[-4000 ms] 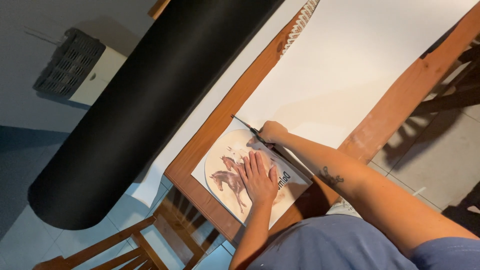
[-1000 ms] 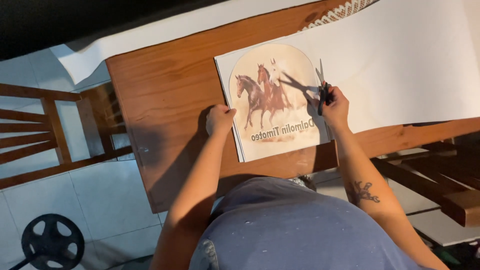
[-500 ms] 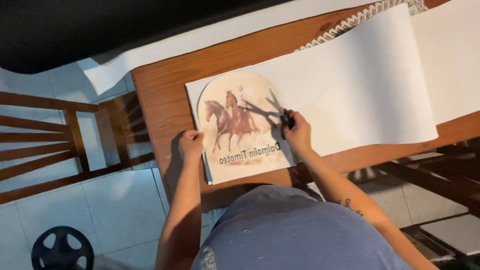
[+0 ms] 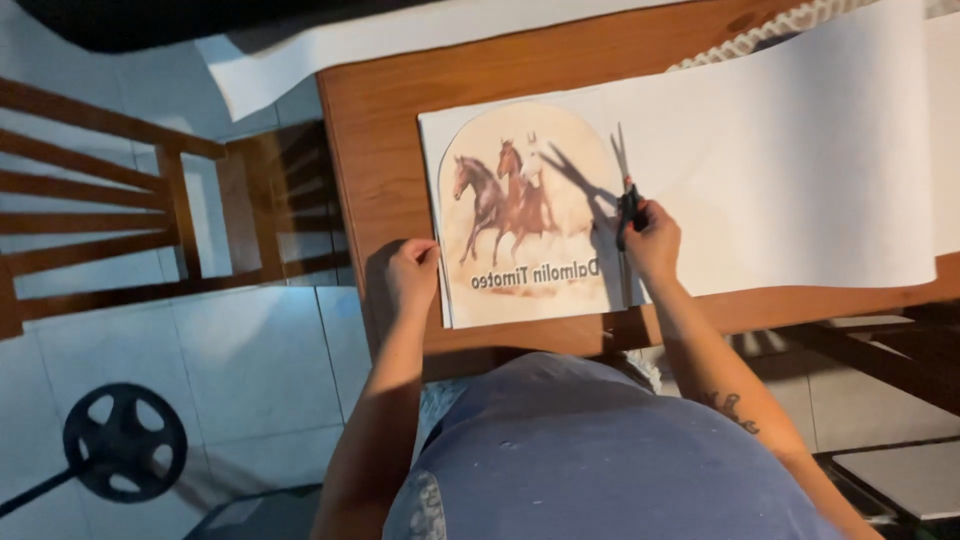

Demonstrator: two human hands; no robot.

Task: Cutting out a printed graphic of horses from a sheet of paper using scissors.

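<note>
Cutting in hand: the right hand (image 4: 652, 238) grips a pair of dark-handled scissors (image 4: 625, 195), fingers closed through and around the handles, blades pointing away from the person and lying along the right edge of the horse print (image 4: 530, 215).

Landmark: the horse print, an arch-topped picture of running horses on a white sheet, lying flat on the wooden bench (image 4: 385, 150) near its front edge, a line of lettering along its near edge.

- Left hand (image 4: 410, 275): at the print's near-left corner, fingers curled, fingertips pressing on the sheet's edge; the rest of the hand lies on bare bench wood. It holds nothing (pins the sheet only).
- Scissors: at the print's right side, blades over the white paper; whether the blades are parted or together cannot be told. Their shadow falls across the print's upper right.
- White paper roll (image 4: 800, 160): continuous with the print's sheet, spreading to the right of the print over the bench; it curves up slightly at the far right.
- Second white strip (image 4: 400, 40): beyond the print, along the bench's far edge.
- Wooden chair (image 4: 150, 220): left of the print, off the bench, on a tiled floor (image 4: 260, 370).
- Black wheel-shaped object (image 4: 125, 442): on the floor, well left of and nearer than the print.
- Tattoo on the right forearm.
</note>
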